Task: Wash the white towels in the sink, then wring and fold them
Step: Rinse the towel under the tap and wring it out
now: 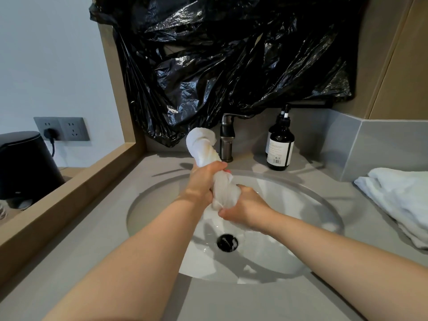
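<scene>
Both arms stretched fwd over the sink, forearms converging toward the middle. Left hand is fisted tight around the white towel, knuckles up, wrist bent a bit. Right hand grips the lower end of the same towel just below and right of the left, fingers curled round it w/ thumb underneath. Towel is twisted into a rope btw the two hands, its top end sticking up past the left fist, in front of the faucet. Drain sits below the right hand. More folded towels on the counter, well right of the right arm. Soap bottle up beyond the right hand.
</scene>
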The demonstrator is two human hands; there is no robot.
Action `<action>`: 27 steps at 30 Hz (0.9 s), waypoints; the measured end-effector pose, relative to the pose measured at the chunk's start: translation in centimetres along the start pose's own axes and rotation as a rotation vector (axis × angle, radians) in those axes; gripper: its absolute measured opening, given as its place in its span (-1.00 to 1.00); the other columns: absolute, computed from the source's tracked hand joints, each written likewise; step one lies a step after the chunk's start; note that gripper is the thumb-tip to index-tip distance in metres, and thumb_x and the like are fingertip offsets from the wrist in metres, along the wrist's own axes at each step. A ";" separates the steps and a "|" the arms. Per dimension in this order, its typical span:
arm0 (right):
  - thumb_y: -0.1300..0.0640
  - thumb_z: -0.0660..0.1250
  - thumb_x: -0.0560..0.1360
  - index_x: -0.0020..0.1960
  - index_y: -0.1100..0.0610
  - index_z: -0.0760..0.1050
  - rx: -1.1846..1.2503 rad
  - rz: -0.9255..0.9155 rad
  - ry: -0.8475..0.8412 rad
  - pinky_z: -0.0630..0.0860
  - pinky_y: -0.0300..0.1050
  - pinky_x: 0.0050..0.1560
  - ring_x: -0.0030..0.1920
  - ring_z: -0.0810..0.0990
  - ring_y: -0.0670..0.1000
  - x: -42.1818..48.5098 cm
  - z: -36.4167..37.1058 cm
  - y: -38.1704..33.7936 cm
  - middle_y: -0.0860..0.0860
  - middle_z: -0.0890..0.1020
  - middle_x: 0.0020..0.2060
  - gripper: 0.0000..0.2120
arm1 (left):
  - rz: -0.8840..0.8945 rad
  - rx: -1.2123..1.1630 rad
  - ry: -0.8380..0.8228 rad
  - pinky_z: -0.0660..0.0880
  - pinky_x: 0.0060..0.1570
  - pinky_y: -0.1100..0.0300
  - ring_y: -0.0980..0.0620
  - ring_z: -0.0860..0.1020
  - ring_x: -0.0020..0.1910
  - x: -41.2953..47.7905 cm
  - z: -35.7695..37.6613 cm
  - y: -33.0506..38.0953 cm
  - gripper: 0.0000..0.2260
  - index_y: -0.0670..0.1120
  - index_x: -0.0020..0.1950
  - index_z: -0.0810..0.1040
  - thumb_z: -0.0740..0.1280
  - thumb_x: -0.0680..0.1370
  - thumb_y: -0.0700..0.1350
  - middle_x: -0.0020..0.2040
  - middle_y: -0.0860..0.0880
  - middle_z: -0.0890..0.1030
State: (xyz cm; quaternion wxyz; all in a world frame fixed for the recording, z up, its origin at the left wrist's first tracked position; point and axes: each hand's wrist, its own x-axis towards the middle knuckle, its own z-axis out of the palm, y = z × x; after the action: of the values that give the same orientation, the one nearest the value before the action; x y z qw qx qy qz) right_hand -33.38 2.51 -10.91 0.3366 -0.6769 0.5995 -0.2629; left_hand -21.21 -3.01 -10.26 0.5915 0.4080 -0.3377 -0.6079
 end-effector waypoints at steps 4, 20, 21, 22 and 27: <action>0.10 0.39 0.44 0.10 0.06 0.38 -0.205 -0.081 0.123 0.49 -0.15 -0.10 -0.10 0.53 0.01 0.5 0.5 0.5 -0.05 0.53 -0.10 -0.71 | -0.009 -0.032 0.055 0.53 -0.31 0.14 0.02 0.59 -0.36 -0.2 0.6 -0.2 -0.70 -0.19 0.21 0.44 0.39 0.50 -0.29 -0.28 -0.11 0.58; -0.01 0.29 0.51 0.26 0.15 0.30 -0.711 -0.152 0.124 0.42 -0.10 -0.14 0.04 0.58 0.13 0.6 1.0 1.3 0.05 0.58 0.06 -0.59 | -0.048 0.156 0.327 0.53 -0.04 -0.02 -0.16 0.58 -0.09 -0.6 0.9 -1.5 -0.54 -0.11 0.33 0.39 0.34 0.44 -0.28 -0.05 -0.13 0.58; -0.02 0.30 0.51 0.25 0.16 0.30 -0.731 -0.163 0.121 0.41 -0.09 -0.13 0.05 0.58 0.14 0.6 1.1 1.4 0.06 0.59 0.06 -0.58 | -0.044 0.192 0.338 0.53 -0.02 -0.03 -0.17 0.57 -0.06 -0.6 0.8 -1.6 -0.53 -0.11 0.33 0.37 0.34 0.43 -0.28 -0.05 -0.12 0.57; -0.03 0.30 0.51 0.25 0.17 0.30 -0.750 -0.170 0.116 0.40 -0.09 -0.13 0.06 0.58 0.16 0.6 1.2 1.4 0.07 0.59 0.06 -0.58 | -0.038 0.230 0.349 0.52 -0.03 -0.02 -0.16 0.56 -0.07 -0.7 0.8 -1.6 -0.53 -0.12 0.33 0.36 0.34 0.44 -0.28 -0.07 -0.11 0.54; -0.02 0.31 0.52 0.24 0.19 0.30 -0.797 -0.184 0.097 0.37 -0.09 -0.17 0.04 0.58 0.16 0.5 1.3 1.0 0.08 0.59 0.05 -0.58 | -0.013 0.342 0.377 0.46 -0.09 0.03 -0.14 0.51 -0.12 -1.3 0.9 -1.3 -0.53 -0.15 0.34 0.30 0.32 0.46 -0.28 -0.16 -0.08 0.46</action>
State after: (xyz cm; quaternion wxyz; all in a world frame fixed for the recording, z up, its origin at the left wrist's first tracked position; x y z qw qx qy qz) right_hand -32.99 2.16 -12.55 -0.0055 -0.7918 0.6066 -0.0709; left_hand -22.62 -1.73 -10.90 0.5628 0.6103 -0.3166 -0.4589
